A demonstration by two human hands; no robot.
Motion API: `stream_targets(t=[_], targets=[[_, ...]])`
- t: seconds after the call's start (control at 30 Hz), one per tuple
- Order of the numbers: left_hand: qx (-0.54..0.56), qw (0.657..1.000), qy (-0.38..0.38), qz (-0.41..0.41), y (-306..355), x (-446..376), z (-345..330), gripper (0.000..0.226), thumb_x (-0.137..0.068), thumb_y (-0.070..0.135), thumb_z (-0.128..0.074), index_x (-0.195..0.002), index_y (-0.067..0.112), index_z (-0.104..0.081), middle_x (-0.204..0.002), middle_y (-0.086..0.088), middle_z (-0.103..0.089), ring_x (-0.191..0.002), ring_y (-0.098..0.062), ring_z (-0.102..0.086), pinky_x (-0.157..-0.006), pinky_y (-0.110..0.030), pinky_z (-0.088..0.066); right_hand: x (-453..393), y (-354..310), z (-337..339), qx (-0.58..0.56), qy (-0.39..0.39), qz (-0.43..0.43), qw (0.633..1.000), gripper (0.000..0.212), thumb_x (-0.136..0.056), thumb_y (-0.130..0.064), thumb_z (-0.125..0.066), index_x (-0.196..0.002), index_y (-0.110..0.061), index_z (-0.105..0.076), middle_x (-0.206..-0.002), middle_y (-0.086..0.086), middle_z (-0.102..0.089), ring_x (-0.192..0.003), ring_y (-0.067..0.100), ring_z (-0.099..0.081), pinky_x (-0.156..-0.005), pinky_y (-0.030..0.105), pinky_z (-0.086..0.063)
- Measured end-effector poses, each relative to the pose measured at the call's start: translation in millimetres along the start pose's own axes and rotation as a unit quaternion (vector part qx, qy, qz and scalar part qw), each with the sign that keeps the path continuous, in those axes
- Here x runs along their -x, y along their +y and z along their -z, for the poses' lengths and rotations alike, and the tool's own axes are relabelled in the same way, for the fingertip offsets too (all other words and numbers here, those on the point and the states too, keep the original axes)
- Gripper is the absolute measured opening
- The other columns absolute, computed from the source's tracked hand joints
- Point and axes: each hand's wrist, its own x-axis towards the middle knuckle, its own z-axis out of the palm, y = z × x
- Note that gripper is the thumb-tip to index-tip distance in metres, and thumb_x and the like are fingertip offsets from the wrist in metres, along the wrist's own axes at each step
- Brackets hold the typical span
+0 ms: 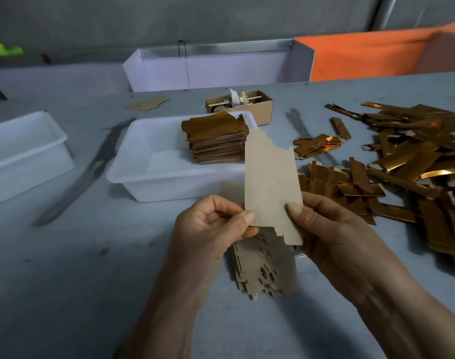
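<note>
While both hands are raised above the table [78, 268], the left hand [216, 224] pinches the lower left edge of a flat cardboard blank [271, 182], its thumb pressed on the brown face and its fingers curled behind. The right hand [324, 229] grips the lower right edge the same way, thumb on the front and fingers hidden behind the card. The blank stands nearly upright between them, plain brown side toward the camera, its notched top edge leaning away over the table. Directly beneath the hands lies a loose pile of brown blanks [262, 270], flat on the grey surface. Just beyond the held blank sits a white tray [154, 177], and in its far right corner rests a neat stack of gold-faced blanks [217, 141]. A second white tray [27, 151] stands well apart to the left. Behind the first tray is a small cardboard box [260, 110] holding what looks like a roll on a stick. To the right spreads a heap of shiny gold folded pieces [402, 161]. At the back stand a white panel [208, 71] and an orange panel [371, 55].
</note>
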Motion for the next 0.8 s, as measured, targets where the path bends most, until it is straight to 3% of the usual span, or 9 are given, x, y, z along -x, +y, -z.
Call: stream_targets(t=[0.2, 0.37, 0.5, 0.7, 0.8], targets=[[0.018, 0.999, -0.017, 0.022, -3, 1, 1, 0.012, -0.059, 0.029, -0.075, -0.07, 0.024, -0.072, -0.079, -0.007, -0.074, -0.074, -0.019, -0.073, -0.068, -0.024, -0.058, 2, 3, 2, -0.002, 0.0, 0.029, 1.0, 0.016, -0.066, -0.021, -0.064, -0.078, -0.02, -0.074, -0.092, 0.013, -0.066, -0.076, 0.021, -0.064, -0.074, 0.034, -0.052], [0.005, 1.0, 0.011, 0.006, 0, 1, -3, 0.015, -0.066, 0.027, -0.072, -0.075, 0.015, -0.072, -0.083, -0.012, -0.074, -0.076, -0.021, -0.069, -0.072, -0.028, -0.06, 7, 7, 5, 0.055, 0.003, 0.038, 0.998, 0.018, -0.069, -0.026, -0.059, -0.078, -0.024, -0.075, -0.088, 0.002, -0.073, -0.079, 0.013, -0.069, -0.074, 0.031, -0.051], [-0.028, 0.999, 0.006, 0.014, -1, 2, -5, 0.006, -0.079, 0.02, -0.07, -0.075, 0.016, -0.073, -0.08, -0.009, -0.074, -0.077, -0.022, -0.069, -0.078, -0.037, -0.059, 10, 6, 7, 0.091, 0.015, 0.042, 0.995, 0.022, -0.068, -0.03, -0.057, -0.08, -0.023, -0.074, -0.089, 0.001, -0.073, -0.084, 0.016, -0.069, -0.076, 0.032, -0.052], [-0.053, 0.998, 0.012, 0.004, 1, 1, -6, 0.011, -0.084, 0.018, -0.069, -0.073, 0.017, -0.072, -0.082, -0.017, -0.071, -0.076, -0.025, -0.065, -0.084, -0.047, -0.055, 13, 1, 8, 0.128, 0.026, 0.065, 0.989, 0.019, -0.073, -0.026, -0.056, -0.075, -0.029, -0.074, -0.082, -0.007, -0.073, -0.077, 0.008, -0.069, -0.058, 0.021, -0.053], [-0.062, 0.998, 0.024, 0.0, -1, 1, -5, 0.01, -0.084, 0.017, -0.068, -0.075, 0.014, -0.071, -0.084, -0.02, -0.07, -0.08, -0.036, -0.066, -0.084, -0.053, -0.054, 15, 0, 8, 0.133, 0.021, 0.075, 0.988, 0.021, -0.069, -0.029, -0.055, -0.077, -0.029, -0.074, -0.082, -0.008, -0.073, -0.077, 0.006, -0.068, -0.054, 0.016, -0.053]])
